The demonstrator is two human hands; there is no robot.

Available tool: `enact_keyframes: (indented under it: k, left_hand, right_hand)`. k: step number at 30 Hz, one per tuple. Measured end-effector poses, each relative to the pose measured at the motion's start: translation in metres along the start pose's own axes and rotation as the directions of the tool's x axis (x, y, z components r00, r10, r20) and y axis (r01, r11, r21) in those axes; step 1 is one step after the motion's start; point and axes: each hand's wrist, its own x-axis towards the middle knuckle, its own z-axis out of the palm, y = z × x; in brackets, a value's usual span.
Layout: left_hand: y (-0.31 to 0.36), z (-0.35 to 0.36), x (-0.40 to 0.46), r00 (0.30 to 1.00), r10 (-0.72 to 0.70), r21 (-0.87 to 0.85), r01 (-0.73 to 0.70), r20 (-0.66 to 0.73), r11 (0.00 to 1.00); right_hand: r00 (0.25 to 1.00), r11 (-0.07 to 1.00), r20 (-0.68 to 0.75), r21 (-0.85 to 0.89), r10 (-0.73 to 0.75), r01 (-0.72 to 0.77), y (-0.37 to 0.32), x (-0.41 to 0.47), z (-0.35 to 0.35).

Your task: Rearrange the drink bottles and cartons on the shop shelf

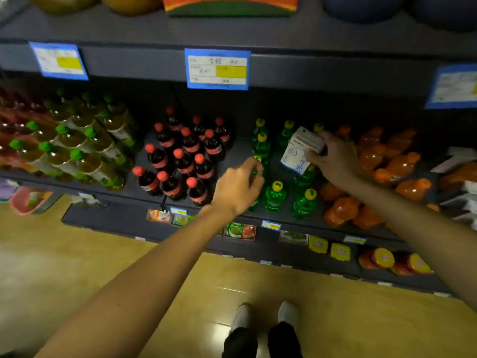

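My right hand (333, 158) holds a white and blue drink carton (299, 148) tilted above the green bottles with yellow caps (275, 196) on the dark middle shelf (232, 153). My left hand (238, 187) curls round the top of a green bottle at the front left of that group; most of that bottle is hidden by the hand. Dark cola bottles with red caps (184, 158) stand to the left of the green ones. Orange bottles (392, 164) stand to their right.
Yellow-green tea bottles with green caps (77, 148) fill the shelf's left end. Blue price tags (218, 69) hang on the shelf edge above. A lower shelf holds small packets (240, 231) and tins (383, 258). Below is a tiled floor with my shoes (265, 316).
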Motion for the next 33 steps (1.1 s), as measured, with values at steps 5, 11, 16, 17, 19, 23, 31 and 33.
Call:
enact_keyframes:
  k: [5, 11, 16, 17, 19, 23, 31, 33]
  left_hand:
    - [0.034, 0.005, 0.006, 0.987, 0.134, 0.017, -0.136, 0.084, 0.991]
    - [0.084, 0.043, 0.001, 0.939, 0.284, -0.047, -0.281, 0.191, 0.959]
    - [0.135, 0.097, -0.015, 0.87, 0.398, -0.059, -0.399, 0.29, 0.915]
    - [0.147, 0.109, -0.019, 0.857, 0.414, -0.065, -0.415, 0.307, 0.908]
    - [0.175, 0.133, -0.027, 0.832, 0.45, -0.085, -0.448, 0.324, 0.89]
    - [0.236, 0.187, -0.039, 0.789, 0.491, -0.112, -0.486, 0.369, 0.867]
    - [0.326, 0.289, -0.081, 0.755, 0.483, -0.156, -0.466, 0.444, 0.871]
    - [0.338, 0.306, -0.085, 0.75, 0.49, -0.163, -0.47, 0.444, 0.867]
  right_hand:
    - [0.984, 0.994, -0.162, 0.101, 0.068, -0.052, -0.003, -0.044, -0.043]
    - [0.936, 0.972, -0.273, 0.132, 0.224, -0.195, 0.019, -0.119, -0.092]
    - [0.879, 0.94, -0.331, 0.124, 0.342, -0.319, 0.068, -0.19, -0.124]
    - [0.868, 0.931, -0.336, 0.123, 0.365, -0.344, 0.08, -0.204, -0.13]
    - [0.845, 0.914, -0.349, 0.127, 0.406, -0.386, 0.109, -0.23, -0.144]
    - [0.808, 0.885, -0.365, 0.135, 0.462, -0.445, 0.162, -0.284, -0.177]
    - [0.811, 0.871, -0.335, 0.07, 0.479, -0.486, 0.251, -0.377, -0.242]
    - [0.806, 0.867, -0.339, 0.063, 0.485, -0.494, 0.267, -0.388, -0.254]
